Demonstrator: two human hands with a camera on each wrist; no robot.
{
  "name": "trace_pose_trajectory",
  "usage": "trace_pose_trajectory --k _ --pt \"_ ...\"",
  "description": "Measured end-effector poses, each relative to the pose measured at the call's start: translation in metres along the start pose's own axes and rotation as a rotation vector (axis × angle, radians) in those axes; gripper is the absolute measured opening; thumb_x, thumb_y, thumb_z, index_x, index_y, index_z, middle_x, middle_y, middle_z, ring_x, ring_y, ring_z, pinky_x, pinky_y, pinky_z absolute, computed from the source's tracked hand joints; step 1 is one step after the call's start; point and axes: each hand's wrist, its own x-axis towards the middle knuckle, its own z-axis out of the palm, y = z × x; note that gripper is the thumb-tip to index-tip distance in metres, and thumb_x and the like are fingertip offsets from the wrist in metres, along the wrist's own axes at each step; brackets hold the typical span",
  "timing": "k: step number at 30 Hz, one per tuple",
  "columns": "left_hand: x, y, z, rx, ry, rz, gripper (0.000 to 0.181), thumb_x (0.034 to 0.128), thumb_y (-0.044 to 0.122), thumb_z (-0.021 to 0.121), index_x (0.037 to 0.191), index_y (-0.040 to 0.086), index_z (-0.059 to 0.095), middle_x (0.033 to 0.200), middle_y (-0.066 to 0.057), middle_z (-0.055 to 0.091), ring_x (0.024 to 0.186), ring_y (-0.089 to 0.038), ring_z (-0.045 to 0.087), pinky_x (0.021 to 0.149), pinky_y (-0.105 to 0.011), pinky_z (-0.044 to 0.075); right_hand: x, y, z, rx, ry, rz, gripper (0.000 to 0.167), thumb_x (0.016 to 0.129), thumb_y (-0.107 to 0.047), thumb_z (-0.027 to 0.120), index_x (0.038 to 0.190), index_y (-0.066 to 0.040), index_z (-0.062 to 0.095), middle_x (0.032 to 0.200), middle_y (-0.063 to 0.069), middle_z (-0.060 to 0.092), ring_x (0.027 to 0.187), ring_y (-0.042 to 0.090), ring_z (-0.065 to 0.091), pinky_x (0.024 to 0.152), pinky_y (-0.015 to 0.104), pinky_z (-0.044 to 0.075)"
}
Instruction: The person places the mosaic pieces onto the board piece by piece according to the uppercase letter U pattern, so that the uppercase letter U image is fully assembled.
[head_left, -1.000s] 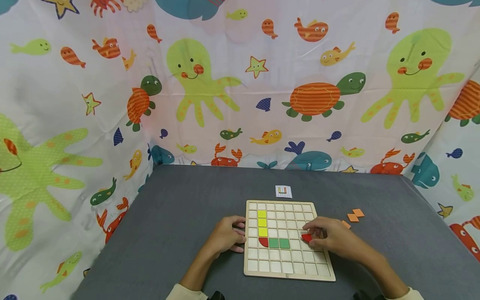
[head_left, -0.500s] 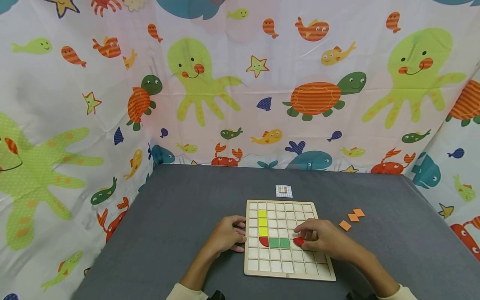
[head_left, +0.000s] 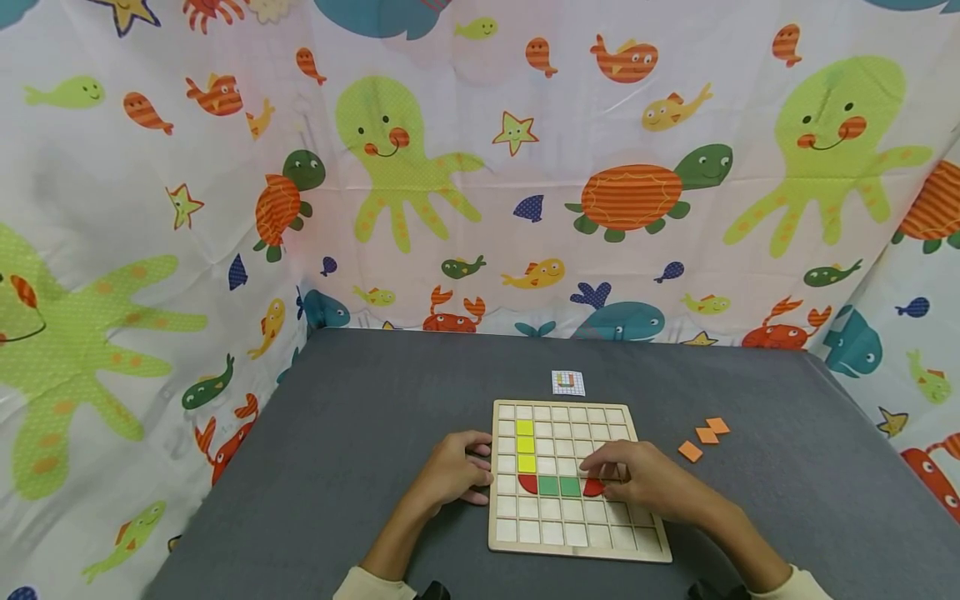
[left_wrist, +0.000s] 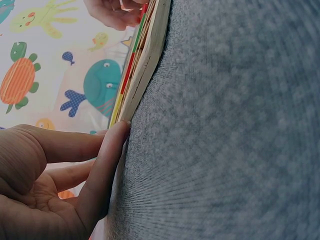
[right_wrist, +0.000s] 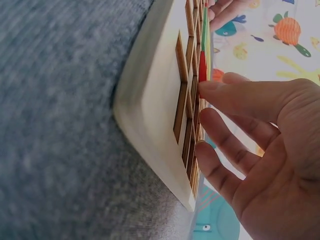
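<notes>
The wooden grid board point(head_left: 547, 550) lies flat, with a column of yellow squares point(head_left: 526, 444), a red quarter-round point(head_left: 528, 483) below them, and two green squares point(head_left: 558, 487) beside it. The right hand point(head_left: 652, 479) holds a second red piece point(head_left: 593, 487) by thumb and finger at the cell just right of the green squares. In the right wrist view the thumb of that hand point(right_wrist: 265, 130) touches the red piece point(right_wrist: 202, 75). The left hand point(head_left: 452, 472) rests its fingertips against the board's left edge; the left wrist view shows them at the rim point(left_wrist: 142, 75).
Three orange pieces point(head_left: 690, 451) lie on the grey table point(head_left: 390, 392), right of the board. A small card point(head_left: 567, 383) with a coloured U pattern on a grid lies behind the board. A curtain with sea animals point(head_left: 480, 167) hangs behind the table.
The right hand has carried the red piece leftward over the board to beside the green squares, uncovering the nearest orange piece. The left hand has stayed at the board's edge.
</notes>
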Motion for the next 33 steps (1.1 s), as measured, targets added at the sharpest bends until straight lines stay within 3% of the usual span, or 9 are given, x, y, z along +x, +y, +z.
trace_pose_trajectory --k 9,18,33 --pt "-0.0011 0.0005 -0.001 -0.014 -0.003 0.002 0.061 0.0844 -0.013 0.075 0.142 -0.004 0.06 0.123 -0.018 0.061 0.095 -0.023 0.069 0.06 -0.041 0.068 0.004 0.0006 0.0002 0.005 -0.016 -0.015 0.032 0.092 -0.004 0.079 0.12 -0.018 0.079 0.109 -0.01 0.076 0.094 0.005 0.065 0.077 0.027 0.058" --pt "-0.0001 0.0005 0.0002 -0.003 -0.004 0.001 0.06 0.0847 -0.013 0.075 0.142 -0.005 0.06 0.123 -0.018 0.061 0.097 -0.023 0.07 0.061 -0.039 0.068 0.0083 -0.0029 0.0013 -0.027 0.008 -0.012 0.032 0.091 0.002 0.075 0.12 -0.011 0.077 0.104 -0.009 0.076 0.093 0.007 0.067 0.077 0.027 0.06" --pt "-0.0019 0.0025 -0.0004 -0.006 -0.003 0.003 0.06 0.0849 -0.014 0.074 0.142 -0.005 0.06 0.122 -0.018 0.061 0.096 -0.024 0.07 0.06 -0.04 0.067 0.0052 0.0013 0.0009 -0.027 0.039 0.015 0.031 0.091 -0.007 0.08 0.121 -0.011 0.076 0.101 -0.009 0.073 0.091 0.006 0.065 0.076 0.028 0.059"
